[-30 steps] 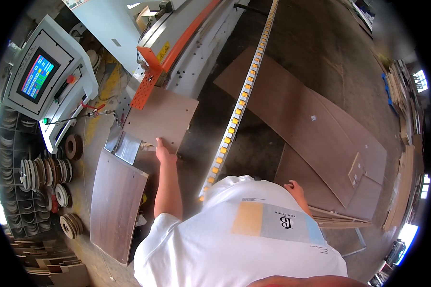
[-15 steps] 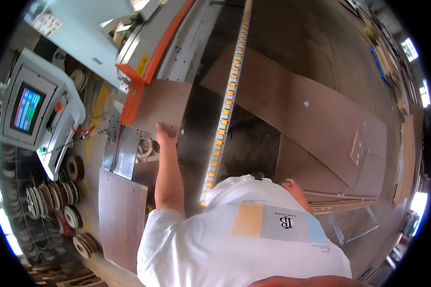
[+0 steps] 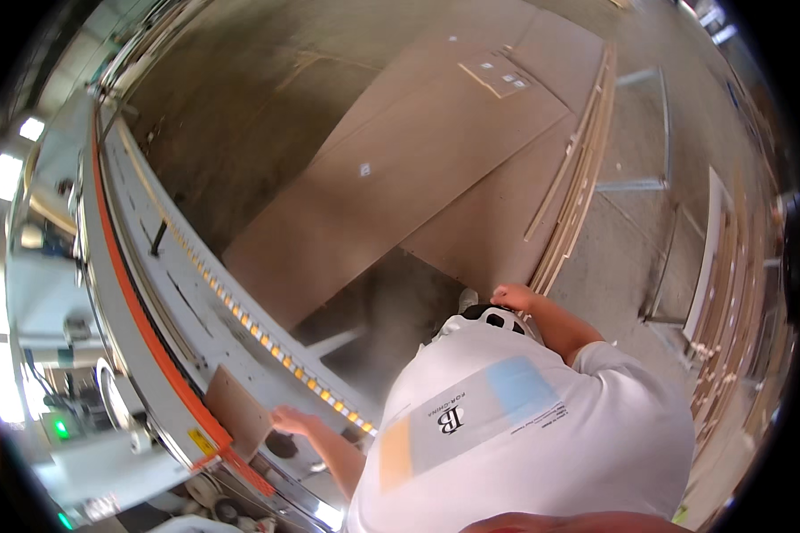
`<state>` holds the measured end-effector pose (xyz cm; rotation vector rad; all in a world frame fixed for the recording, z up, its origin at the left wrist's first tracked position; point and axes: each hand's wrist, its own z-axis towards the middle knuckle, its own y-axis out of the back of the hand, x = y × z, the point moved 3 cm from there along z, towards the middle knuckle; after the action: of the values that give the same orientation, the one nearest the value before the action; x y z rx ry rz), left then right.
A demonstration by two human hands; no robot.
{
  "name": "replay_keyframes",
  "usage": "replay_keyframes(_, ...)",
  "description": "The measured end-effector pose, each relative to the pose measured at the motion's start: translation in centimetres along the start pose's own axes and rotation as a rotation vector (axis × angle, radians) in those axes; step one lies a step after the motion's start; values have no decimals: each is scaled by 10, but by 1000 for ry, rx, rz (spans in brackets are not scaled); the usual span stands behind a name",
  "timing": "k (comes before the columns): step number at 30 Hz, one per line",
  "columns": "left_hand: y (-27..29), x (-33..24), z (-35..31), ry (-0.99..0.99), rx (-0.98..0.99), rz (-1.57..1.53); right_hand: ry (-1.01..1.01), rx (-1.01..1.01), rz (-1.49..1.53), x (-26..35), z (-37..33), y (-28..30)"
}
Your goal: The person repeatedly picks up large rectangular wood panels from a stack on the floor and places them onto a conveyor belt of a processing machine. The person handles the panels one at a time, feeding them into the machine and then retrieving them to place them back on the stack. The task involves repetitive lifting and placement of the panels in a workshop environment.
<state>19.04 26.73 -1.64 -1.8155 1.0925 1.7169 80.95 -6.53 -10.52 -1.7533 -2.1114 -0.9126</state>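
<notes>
My left hand is stretched out at the edge of a small brown panel. Its fingers point toward the panel and meet or nearly meet its edge, without wrapping round it. The panel lies flat on the machine bed, partly under the orange guard rail of a long edge-banding machine. In front of my waist, my right hand hangs with fingers curled in, and nothing shows in it. Beside the panel runs a support rail with yellow rollers.
Large brown boards lie overlapped beyond the machine, with a small labelled board on top. Long wooden strips lie along their right edge. A metal frame and stacked strips stand at the right.
My view has swung to the right, so the machine now lies at the left and the control screen is out of sight. The small panel sits farther along the guard; my left hand no longer overlaps it.
</notes>
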Motion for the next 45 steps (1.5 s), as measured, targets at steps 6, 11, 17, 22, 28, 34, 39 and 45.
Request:
replay_keyframes(6,-210,-3,-172,116,895,195,183,-335,-401,-164,55,9)
replay_keyframes(11,-301,15,-264,-631,1467,845,-189,-241,31,-141,30,62)
replay_keyframes(17,-376,96,-291,-309,1857,1151,-176,-564,161,-161,88,78)
replay_keyframes(22,-477,142,-319,-538,1991,1581,-529,-355,351,-162,182,140)
replay_keyframes(28,-667,245,-328,-1323,2272,1533,-631,-522,420,-220,319,302)
replay_keyframes(34,-891,309,-443,-1833,2213,1208,-832,-574,358,-252,399,399)
replay_keyframes(39,-1072,287,-613,-1539,1934,1175,-853,-519,457,-257,395,410)
replay_keyframes(45,-1198,246,-774,-1974,1586,1080,-900,-463,516,-259,395,413)
